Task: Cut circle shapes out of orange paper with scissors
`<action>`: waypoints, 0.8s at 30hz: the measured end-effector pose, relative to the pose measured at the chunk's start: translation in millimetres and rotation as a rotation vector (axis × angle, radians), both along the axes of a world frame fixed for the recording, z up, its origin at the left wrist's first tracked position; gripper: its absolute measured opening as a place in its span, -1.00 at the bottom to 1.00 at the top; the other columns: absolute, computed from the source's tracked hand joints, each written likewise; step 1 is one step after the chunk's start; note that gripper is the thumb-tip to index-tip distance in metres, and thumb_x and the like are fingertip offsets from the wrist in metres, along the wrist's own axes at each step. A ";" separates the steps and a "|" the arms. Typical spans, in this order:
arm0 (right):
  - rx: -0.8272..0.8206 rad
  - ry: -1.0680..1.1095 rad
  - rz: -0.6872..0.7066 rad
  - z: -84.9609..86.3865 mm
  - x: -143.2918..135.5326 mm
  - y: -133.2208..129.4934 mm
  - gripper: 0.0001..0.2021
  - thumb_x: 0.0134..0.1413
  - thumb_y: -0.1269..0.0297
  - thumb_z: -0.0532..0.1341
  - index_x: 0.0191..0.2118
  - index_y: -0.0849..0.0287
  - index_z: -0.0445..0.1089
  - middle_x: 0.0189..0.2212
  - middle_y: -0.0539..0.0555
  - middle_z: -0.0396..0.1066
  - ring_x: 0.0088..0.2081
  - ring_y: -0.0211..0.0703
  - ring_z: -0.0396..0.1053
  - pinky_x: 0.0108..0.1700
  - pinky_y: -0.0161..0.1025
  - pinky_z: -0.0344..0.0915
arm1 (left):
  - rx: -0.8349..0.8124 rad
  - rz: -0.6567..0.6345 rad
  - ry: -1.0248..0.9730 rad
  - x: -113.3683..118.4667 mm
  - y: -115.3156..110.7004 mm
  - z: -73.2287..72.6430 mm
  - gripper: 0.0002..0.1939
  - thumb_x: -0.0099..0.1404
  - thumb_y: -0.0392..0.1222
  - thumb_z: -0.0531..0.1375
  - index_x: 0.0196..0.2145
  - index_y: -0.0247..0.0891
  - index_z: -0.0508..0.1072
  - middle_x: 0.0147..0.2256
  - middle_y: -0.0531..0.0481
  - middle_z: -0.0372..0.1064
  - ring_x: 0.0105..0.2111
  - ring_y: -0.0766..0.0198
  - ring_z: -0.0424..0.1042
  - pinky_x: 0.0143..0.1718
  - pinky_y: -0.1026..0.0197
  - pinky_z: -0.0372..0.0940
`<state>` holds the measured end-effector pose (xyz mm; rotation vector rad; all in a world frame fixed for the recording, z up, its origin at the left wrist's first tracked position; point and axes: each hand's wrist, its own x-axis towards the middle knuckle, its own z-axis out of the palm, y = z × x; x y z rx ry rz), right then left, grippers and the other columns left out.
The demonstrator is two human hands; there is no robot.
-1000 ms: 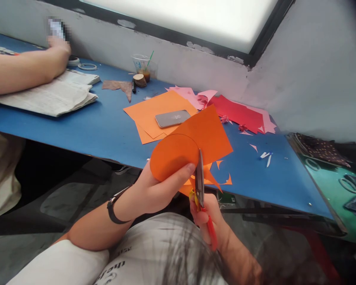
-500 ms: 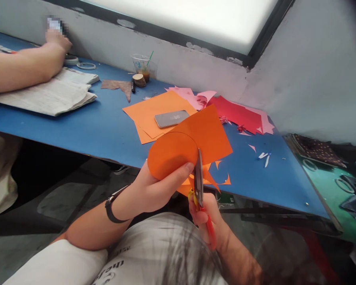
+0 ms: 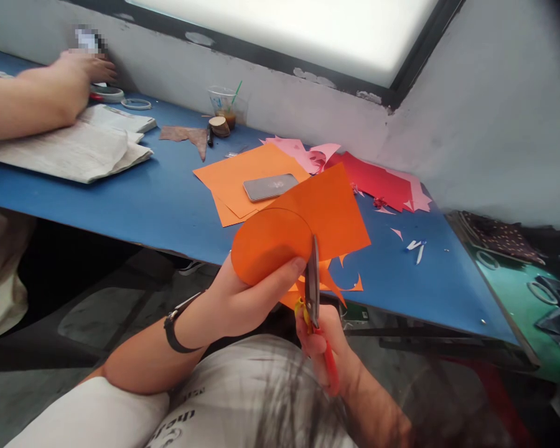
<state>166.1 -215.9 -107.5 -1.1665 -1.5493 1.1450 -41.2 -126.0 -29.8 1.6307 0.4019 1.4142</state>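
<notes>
My left hand (image 3: 247, 298) grips a sheet of orange paper (image 3: 273, 242), its thumb pressed on top near the cut edge. The near side of the sheet is rounded, and a drawn curve runs on across it; beyond that line the sheet still has square corners. My right hand (image 3: 326, 342) is closed around scissors (image 3: 313, 289) with red and yellow handles. Their blades point away from me and meet the paper where the cut edge reaches the curve. Orange offcuts (image 3: 329, 280) lie at the table's edge, just behind the blades.
On the blue table (image 3: 177, 211) a grey phone (image 3: 269, 186) rests on orange sheets (image 3: 233, 177). Red paper (image 3: 373, 180) and pink scraps lie farther right. A plastic cup (image 3: 224, 102) with a green straw stands by the wall. At left, a co-worker's arm (image 3: 42, 99) reaches over folded cloth-like sheets (image 3: 70, 149).
The orange sheet has turned slightly, its right corner shifting right and down. My hands stay almost in place. The co-worker's hand at left has moved a little.
</notes>
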 end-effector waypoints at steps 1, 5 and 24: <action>-0.019 0.032 0.009 -0.1 0.3 0.4 -0.02 0.31 -1.00 0.21 -0.38 -0.03 0.23 -0.53 -0.11 0.11 -0.48 -0.18 0.06 -0.50 -0.16 0.00 | 0.010 0.002 -0.006 0.0 0.3 -0.3 -0.81 0.82 -0.24 0.41 0.01 -0.07 0.87 -0.11 -0.01 0.83 -0.12 0.09 0.81 0.02 0.14 0.75; -0.066 0.109 0.052 1.1 2.7 2.9 -0.03 0.25 -0.95 0.36 -0.41 -0.02 0.25 -0.53 -0.10 0.13 -0.48 -0.18 0.06 -0.48 -0.15 -0.05 | 0.016 0.016 -0.022 0.0 1.4 -1.6 -0.80 0.78 -0.29 0.43 0.03 -0.03 0.88 -0.09 0.01 0.84 -0.11 0.07 0.83 0.01 0.13 0.77; 0.057 0.110 0.071 -3.5 3.8 12.5 0.01 0.28 -0.94 0.34 -0.51 0.00 0.20 -0.61 -0.11 0.09 -0.54 -0.20 0.06 -0.44 -0.11 -0.05 | -0.073 -0.073 -0.031 -7.6 0.7 -9.6 -0.75 0.75 -0.33 0.45 0.11 -0.01 0.92 -0.05 -0.05 0.89 -0.07 -0.03 0.87 0.05 -0.01 0.81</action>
